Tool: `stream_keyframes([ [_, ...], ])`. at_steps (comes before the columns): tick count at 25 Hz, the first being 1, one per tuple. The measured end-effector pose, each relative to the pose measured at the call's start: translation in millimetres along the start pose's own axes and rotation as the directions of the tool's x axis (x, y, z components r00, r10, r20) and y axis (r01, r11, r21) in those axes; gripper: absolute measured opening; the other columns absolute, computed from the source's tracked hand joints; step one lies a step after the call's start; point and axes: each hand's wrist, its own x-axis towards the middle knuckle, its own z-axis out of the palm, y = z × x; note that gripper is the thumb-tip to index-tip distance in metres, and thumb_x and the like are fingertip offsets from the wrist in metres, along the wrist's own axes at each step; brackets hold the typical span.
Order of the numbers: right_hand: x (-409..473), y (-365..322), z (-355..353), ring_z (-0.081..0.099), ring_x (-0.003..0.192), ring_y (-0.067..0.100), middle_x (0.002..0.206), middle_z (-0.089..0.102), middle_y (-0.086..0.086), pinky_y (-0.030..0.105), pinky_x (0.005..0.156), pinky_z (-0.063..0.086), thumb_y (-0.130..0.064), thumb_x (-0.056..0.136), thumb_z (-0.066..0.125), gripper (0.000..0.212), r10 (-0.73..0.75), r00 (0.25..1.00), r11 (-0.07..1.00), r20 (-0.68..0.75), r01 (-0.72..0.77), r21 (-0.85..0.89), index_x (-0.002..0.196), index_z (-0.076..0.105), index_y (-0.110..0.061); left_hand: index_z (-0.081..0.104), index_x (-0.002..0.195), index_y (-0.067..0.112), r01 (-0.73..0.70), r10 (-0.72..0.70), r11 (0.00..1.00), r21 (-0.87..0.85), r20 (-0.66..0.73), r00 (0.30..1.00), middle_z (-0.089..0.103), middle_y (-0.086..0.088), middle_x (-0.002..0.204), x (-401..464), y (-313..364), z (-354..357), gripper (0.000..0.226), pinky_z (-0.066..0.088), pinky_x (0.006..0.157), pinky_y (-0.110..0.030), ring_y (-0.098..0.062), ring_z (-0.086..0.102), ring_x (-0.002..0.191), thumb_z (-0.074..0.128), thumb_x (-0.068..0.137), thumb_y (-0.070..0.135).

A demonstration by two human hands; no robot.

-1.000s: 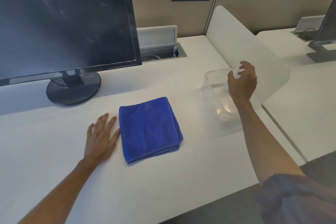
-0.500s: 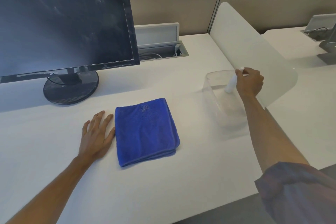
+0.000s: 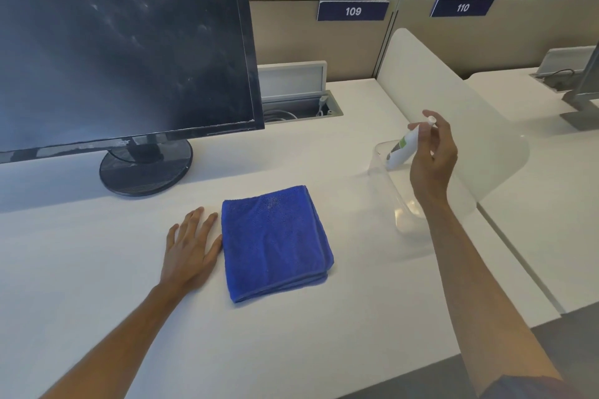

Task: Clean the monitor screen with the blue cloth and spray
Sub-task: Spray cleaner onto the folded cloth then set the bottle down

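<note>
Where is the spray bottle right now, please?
In the head view it is right of the blue cloth, held tilted in the right hand just above the clear container.

Black-framed monitor screen stood upright on a round base, its dark surface smeared with pale streaks, blue cloth lay folded flat on the desk, small white spray bottle with green label was held tilted above a clear container
</note>
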Motion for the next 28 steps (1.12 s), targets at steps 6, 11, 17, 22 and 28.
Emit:
stream_keyframes([
  [6,-59,-25,36,0.066,0.082,0.014,0.082,0.071,-0.003,0.026,0.074,0.054,-0.025,0.105,0.043,0.024,0.387,0.900,0.801,0.200,-0.435,0.412,0.121,0.057,-0.015,0.037,0.145,0.023,-0.004,0.004,0.999,-0.038,0.020,1.000,0.027,-0.003,0.157,-6,-2,-6,0.074,0.013,0.117,-0.045,-0.020,0.019,0.146,0.010,0.088,0.061],
  [11,-107,-47,64,0.062,0.066,0.014,0.077,0.063,-0.001,0.026,0.058,0.048,-0.022,0.104,0.040,0.017,0.471,0.797,0.567,0.377,-0.601,0.563,0.104,0.057,-0.022,0.041,0.143,0.022,-0.012,0.013,0.998,-0.063,0.017,1.000,0.029,-0.003,0.157,-22,-9,-11,0.075,0.012,0.118,-0.045,-0.020,0.019,0.147,0.009,0.088,0.061],
  [17,-142,-59,89,0.050,0.051,0.013,0.077,0.055,0.004,0.021,0.043,0.043,-0.022,0.106,0.035,0.020,0.482,0.724,0.520,0.492,-0.689,0.504,0.106,0.055,-0.021,0.041,0.142,0.021,-0.016,0.017,0.997,-0.077,0.012,1.000,0.029,-0.004,0.157,-35,-12,-16,0.076,0.011,0.117,-0.045,-0.020,0.019,0.147,0.008,0.087,0.061],
  [22,-156,-52,95,0.050,0.056,0.013,0.079,0.055,0.004,0.022,0.046,0.044,-0.023,0.097,0.050,0.020,0.565,0.584,0.346,0.584,-0.809,0.474,0.115,0.058,-0.017,0.038,0.144,0.020,-0.013,0.014,0.997,-0.071,0.013,1.000,0.027,-0.004,0.158,-44,-11,-10,0.074,0.013,0.118,-0.046,-0.021,0.020,0.146,0.011,0.088,0.061],
  [28,-165,-49,91,0.062,0.069,0.017,0.102,0.061,0.008,0.025,0.054,0.053,-0.013,0.099,0.050,0.023,0.558,0.511,0.141,0.654,-0.835,0.532,0.122,0.049,-0.011,0.033,0.147,0.021,-0.026,0.026,0.999,-0.041,0.004,1.000,0.023,-0.004,0.159,-48,-12,-6,0.070,0.011,0.119,-0.045,-0.021,0.018,0.147,0.013,0.091,0.058],
])
